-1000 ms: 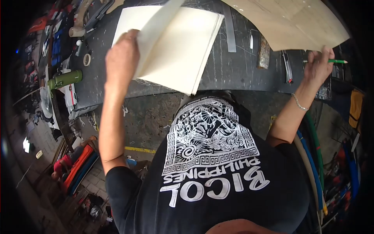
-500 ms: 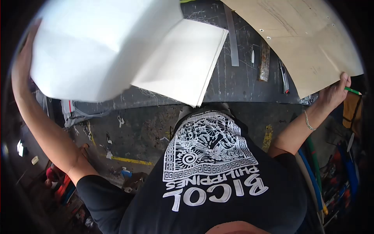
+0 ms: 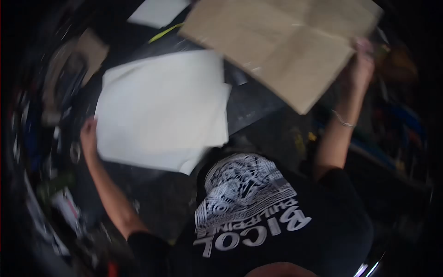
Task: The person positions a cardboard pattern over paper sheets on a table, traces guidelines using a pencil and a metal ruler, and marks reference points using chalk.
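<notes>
My left hand [image 3: 89,134] is closed at the left edge of a large white sheet [image 3: 157,108], which lies over other white sheets on the dark table. At the right, my right hand [image 3: 362,62] grips the edge of a large brown paper sheet [image 3: 277,44], creased across its middle. This sheet is held over the far right part of the table, its near corner pointing toward me. Motion blur smears both hands, and I cannot make out the green pencil in the right one.
The dark table [image 3: 249,108] shows between the sheets. Farther off lie another white sheet [image 3: 159,11] and a yellow strip [image 3: 165,33]. A brown cardboard piece [image 3: 94,53] is at the far left. Blurred clutter lines both sides.
The white sheet has come down flat over the stack, my left hand moving down and inward with it. My right hand has moved up and left with the brown sheet. The view has turned.
</notes>
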### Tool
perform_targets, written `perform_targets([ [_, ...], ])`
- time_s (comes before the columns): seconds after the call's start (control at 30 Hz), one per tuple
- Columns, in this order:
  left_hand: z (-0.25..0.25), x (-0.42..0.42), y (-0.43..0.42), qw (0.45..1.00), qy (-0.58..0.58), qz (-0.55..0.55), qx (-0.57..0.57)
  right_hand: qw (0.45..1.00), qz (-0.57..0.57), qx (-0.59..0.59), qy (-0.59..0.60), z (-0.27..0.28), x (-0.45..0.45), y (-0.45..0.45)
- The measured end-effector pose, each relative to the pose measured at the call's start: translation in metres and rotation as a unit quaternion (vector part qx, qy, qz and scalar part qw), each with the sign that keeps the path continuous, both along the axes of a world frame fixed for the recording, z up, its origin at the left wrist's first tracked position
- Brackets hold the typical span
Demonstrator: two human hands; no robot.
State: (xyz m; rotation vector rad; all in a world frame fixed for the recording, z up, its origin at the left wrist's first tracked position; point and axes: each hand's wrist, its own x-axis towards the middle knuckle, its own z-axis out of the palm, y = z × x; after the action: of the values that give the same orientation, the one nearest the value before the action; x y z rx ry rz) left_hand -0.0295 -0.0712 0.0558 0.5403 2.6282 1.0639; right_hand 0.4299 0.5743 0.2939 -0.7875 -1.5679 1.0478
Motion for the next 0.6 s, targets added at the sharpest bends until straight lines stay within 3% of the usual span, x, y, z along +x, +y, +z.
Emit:
perform_targets([
  [0.07, -0.030, 0.000, 0.003, 0.999, 0.043, 0.003, -0.008, 0.994, -0.039, 0.053, -0.092, 0.008, 0.001, -0.022],
  [0.1, -0.060, -0.017, -0.004, 0.998, 0.049, -0.028, 0.026, 0.991, -0.047, 0.082, -0.096, 0.009, -0.003, -0.029],
  [0.13, -0.057, -0.015, 0.006, 0.998, 0.057, -0.041, -0.004, 0.987, -0.056, 0.111, -0.100, 0.010, -0.006, -0.036],
  [0.17, -0.066, -0.024, 0.004, 0.999, 0.003, -0.047, 0.006, 0.999, 0.034, 0.003, -0.021, 0.019, -0.013, -0.055],
  [0.2, -0.040, -0.017, 0.023, 0.993, 0.017, -0.071, -0.098, 0.999, 0.042, -0.010, 0.005, 0.020, -0.016, -0.062],
  [0.27, -0.041, -0.016, 0.032, 0.996, -0.030, -0.067, -0.041, 0.995, 0.098, -0.022, 0.005, 0.026, -0.019, -0.072],
  [0.37, -0.019, -0.007, 0.049, 0.993, -0.084, -0.056, -0.055, 0.986, 0.160, -0.032, 0.026, 0.021, -0.019, -0.084],
  [0.57, -0.022, -0.009, 0.037, 0.988, -0.099, -0.066, -0.099, 0.965, 0.189, -0.157, 0.087, -0.011, -0.014, -0.095],
  [0.6, -0.026, -0.007, 0.030, 0.990, -0.119, -0.059, -0.050, 0.959, 0.191, -0.183, 0.098, -0.019, -0.011, -0.096],
])
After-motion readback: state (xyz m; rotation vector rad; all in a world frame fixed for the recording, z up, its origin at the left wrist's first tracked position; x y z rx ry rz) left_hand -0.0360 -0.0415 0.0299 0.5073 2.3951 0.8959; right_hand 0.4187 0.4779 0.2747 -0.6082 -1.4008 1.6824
